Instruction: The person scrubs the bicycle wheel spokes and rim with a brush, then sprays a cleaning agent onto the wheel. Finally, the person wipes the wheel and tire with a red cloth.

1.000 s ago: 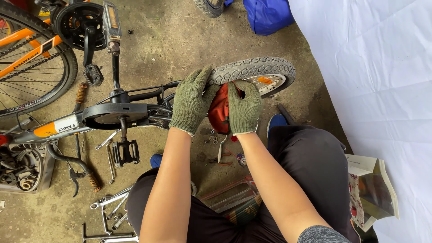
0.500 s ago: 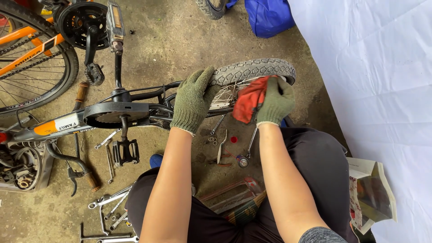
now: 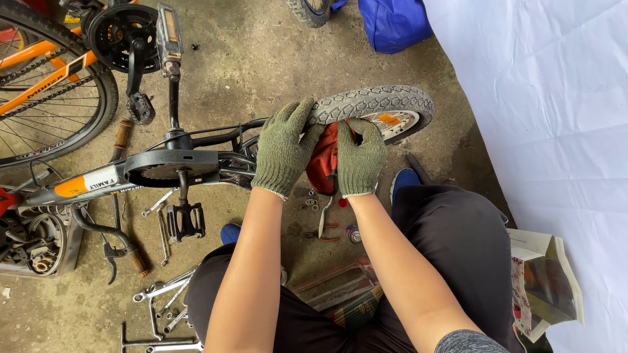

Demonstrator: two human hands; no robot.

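Both gloved hands work at the small rear wheel [image 3: 386,108] of the overturned bicycle: the left hand [image 3: 282,149] lies curled on the tyre, the right hand [image 3: 360,159] presses a red rag [image 3: 325,160] against the rim, so wiping looks underway, with spanners [image 3: 163,297] lying untouched on the floor.

Bare concrete floor [image 3: 261,59] lies open beyond the small rear wheel [image 3: 376,104], between the orange bicycle [image 3: 46,72] at the left and the blue bag [image 3: 392,23] at the top. The white sheet [image 3: 543,117] walls off the whole right side. Near the knees, passage is tight: loose wrenches [image 3: 163,297] and small parts [image 3: 320,209] litter the ground. The crank and pedal [image 3: 186,219] of the overturned small bike block the left approach, and another upright pedal [image 3: 167,33] juts above the frame.
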